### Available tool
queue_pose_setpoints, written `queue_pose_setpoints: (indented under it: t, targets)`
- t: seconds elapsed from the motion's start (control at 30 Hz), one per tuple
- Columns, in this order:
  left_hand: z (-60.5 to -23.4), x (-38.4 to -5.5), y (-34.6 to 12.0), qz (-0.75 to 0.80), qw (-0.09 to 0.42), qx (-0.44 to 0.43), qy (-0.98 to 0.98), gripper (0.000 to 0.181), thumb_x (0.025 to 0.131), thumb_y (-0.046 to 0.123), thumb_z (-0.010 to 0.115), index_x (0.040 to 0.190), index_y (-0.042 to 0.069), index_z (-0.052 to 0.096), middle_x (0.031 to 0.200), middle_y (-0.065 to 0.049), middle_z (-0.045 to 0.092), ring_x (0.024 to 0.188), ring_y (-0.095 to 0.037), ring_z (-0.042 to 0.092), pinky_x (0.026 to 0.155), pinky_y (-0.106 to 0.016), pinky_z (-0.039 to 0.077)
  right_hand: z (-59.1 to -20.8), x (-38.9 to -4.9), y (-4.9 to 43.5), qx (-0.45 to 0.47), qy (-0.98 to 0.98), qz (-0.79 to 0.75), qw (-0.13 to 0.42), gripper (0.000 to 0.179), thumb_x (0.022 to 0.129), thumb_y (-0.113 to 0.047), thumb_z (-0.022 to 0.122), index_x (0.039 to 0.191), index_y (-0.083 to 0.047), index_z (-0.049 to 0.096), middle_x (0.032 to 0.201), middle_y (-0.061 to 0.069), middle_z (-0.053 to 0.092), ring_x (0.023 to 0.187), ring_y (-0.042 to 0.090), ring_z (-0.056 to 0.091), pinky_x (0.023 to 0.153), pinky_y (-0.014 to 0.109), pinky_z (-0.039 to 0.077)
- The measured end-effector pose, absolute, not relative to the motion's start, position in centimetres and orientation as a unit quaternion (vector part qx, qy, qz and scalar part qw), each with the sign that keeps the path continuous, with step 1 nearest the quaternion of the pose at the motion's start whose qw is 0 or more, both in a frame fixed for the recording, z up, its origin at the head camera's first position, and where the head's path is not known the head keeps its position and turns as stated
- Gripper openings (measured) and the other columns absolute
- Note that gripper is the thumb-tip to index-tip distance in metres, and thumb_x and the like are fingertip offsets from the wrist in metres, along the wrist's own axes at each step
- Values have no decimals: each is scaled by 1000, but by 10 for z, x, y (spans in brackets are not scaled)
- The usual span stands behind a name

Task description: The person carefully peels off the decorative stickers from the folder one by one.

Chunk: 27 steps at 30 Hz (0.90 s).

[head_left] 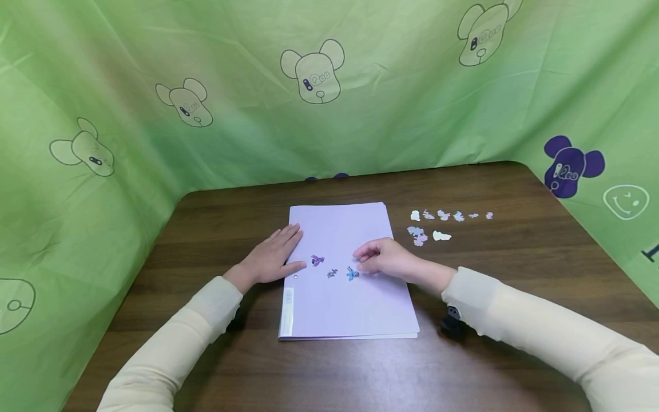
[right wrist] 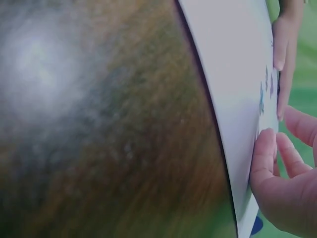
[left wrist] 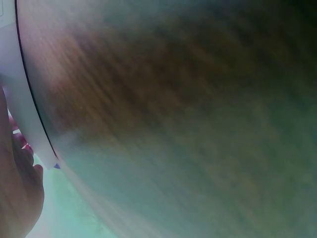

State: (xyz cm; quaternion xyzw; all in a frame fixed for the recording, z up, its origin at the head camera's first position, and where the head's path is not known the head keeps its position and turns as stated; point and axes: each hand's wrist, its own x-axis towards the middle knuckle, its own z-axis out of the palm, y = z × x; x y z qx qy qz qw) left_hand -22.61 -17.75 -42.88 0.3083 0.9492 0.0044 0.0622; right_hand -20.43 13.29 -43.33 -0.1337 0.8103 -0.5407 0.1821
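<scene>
A pale lilac folder [head_left: 334, 229] lies on the table, with three small sticker-like cut-outs on its cover: a purple one [head_left: 317, 261], a greyish one [head_left: 332, 273] and a blue one [head_left: 352, 273]. My left hand [head_left: 273, 254] rests flat across the folder's left edge, thumb near the purple cut-out. Just right of the blue cut-out is my right hand [head_left: 387, 257], its fingers loosely bent and thumb tip at the cover. In the right wrist view, thumb and fingers of the right hand [right wrist: 282, 188] stand apart, with nothing visible between them.
To the right of the folder, several more pale cut-outs lie on the brown wooden table [head_left: 473, 274], among them a row [head_left: 443, 215], a cluster [head_left: 418, 235] and a white one [head_left: 441, 236]. A green printed curtain [head_left: 247, 131] hangs behind and beside the table.
</scene>
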Motion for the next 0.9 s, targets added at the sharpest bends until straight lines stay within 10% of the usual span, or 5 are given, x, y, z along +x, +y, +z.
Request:
queue_pose_setpoints:
  t: [0.9]
  targets:
    - [-430,-226,-178,9,64,307,949,86,96,66,31,156,7,13,162,-8,4,147,-20,1,117,-36,5,-431,-199,119,-203,879,-409,140,24,75,-2,81,98,-7,75,85,4,57,81,18,50,76,31,43]
